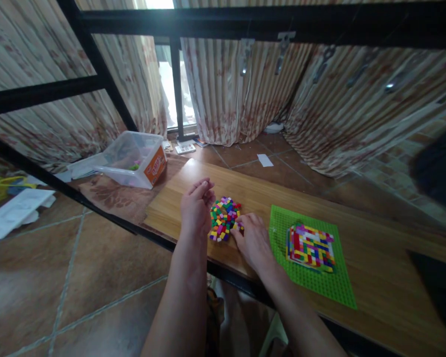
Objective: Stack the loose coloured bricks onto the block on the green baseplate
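Observation:
A loose pile of small coloured toy bricks [221, 218] lies on the wooden bench between my hands. Held just above the bench at the pile's left side, my left hand [197, 206] has its fingers curled together; whatever they may hold is hidden. My right hand [253, 238] reaches to the pile's right edge, thumb and forefinger closed around a small brick [240, 226] there. To the right of that hand, a green baseplate [344, 277] carries a layered, multicoloured block of bricks [310, 248].
A clear plastic box [128, 168] with an orange label and a few pieces inside stands beyond the bench's left end. Black metal bars [223, 22] cross above. A dark flat object [436, 287] lies at the bench's right. Patterned curtains [226, 94] hang behind.

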{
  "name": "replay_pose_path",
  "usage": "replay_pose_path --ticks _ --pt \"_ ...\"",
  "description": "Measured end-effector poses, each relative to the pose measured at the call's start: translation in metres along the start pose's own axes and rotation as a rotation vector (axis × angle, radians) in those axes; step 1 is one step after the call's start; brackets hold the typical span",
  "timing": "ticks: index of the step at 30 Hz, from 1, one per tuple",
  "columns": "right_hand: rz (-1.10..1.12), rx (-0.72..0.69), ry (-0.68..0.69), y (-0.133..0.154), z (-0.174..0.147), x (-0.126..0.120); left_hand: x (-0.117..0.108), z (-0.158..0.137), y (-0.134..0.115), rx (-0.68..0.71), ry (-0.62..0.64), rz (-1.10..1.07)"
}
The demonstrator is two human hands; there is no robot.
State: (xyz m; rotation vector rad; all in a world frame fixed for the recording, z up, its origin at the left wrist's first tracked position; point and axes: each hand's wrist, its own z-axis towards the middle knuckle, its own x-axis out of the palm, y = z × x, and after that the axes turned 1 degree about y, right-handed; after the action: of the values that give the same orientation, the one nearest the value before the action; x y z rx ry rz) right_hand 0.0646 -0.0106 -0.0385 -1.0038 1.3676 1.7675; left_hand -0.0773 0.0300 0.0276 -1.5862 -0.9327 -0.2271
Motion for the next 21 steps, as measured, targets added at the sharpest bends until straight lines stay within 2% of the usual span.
replay_pose_path --ticks 5,9,17,21 --pt "-0.088 0.014 0.003 -0.002 -0.001 -0.002 0.000 -0.001 0.000 -0.026 0.015 -0.009" --pt "-0.060 -0.015 -0.003 -0.006 -0.001 0.000 0.002 -0.005 0.001 -0.042 0.024 0.003" --pt "0.160 -0.022 -0.118 -0.017 -0.001 -0.014 0.005 -0.007 0.003 -0.049 0.067 0.088" --pt "0.424 0.044 -0.208 -0.020 -0.002 -0.029 0.009 -0.009 0.013 -0.093 0.092 0.234"
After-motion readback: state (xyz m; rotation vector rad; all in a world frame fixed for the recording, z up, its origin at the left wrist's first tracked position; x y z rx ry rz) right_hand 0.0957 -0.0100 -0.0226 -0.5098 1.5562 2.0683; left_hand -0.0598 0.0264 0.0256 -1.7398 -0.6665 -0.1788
